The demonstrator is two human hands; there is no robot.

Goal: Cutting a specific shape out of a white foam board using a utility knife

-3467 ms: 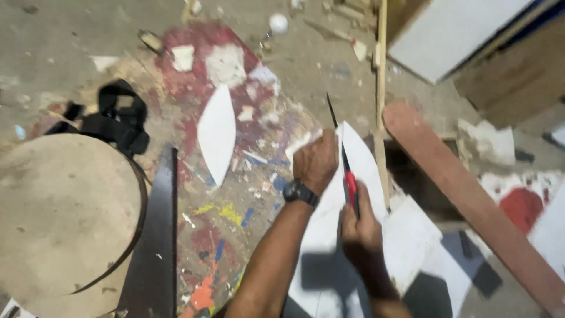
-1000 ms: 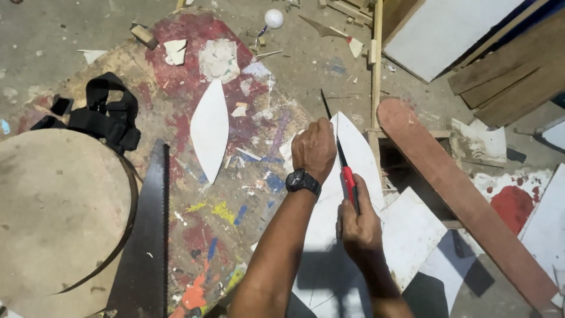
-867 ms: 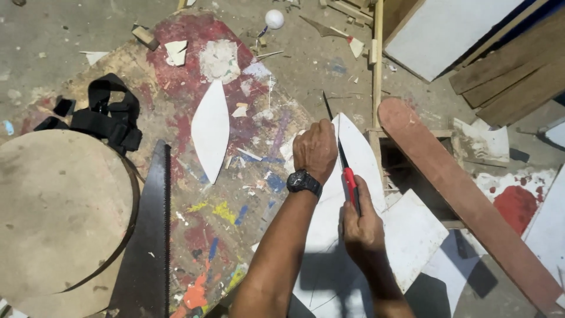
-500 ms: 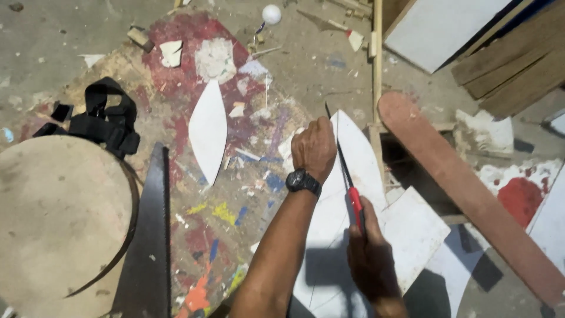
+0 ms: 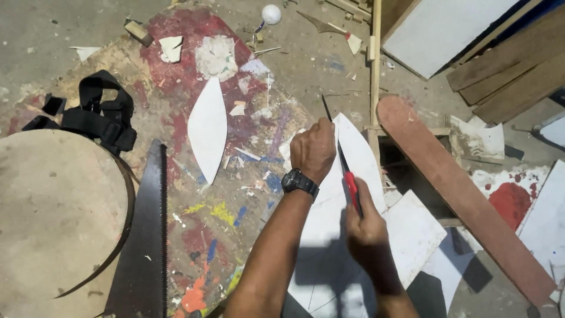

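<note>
- Our left hand (image 5: 315,150) presses closed on the white sheet (image 5: 353,147).
- Our right hand (image 5: 368,227) grips a red knife (image 5: 347,176), its blade lying on that sheet beside the left hand.

Outdoor makeshift workshop, craft or carpentry, work done on the ground in hard sunlight. Rough concrete floor (image 5: 70,35) littered with scraps and offcuts. Paint-splattered board (image 5: 235,194) serves as work surface, smeared red, yellow, blue, orange. Handsaw (image 5: 146,235) lies on it beside a round wooden panel (image 5: 53,218). Red-painted plank (image 5: 465,200), stacked wood boards (image 5: 506,70) and white sheet pieces (image 5: 206,126) lie around, a thin wooden strip (image 5: 375,65) among them.
</note>
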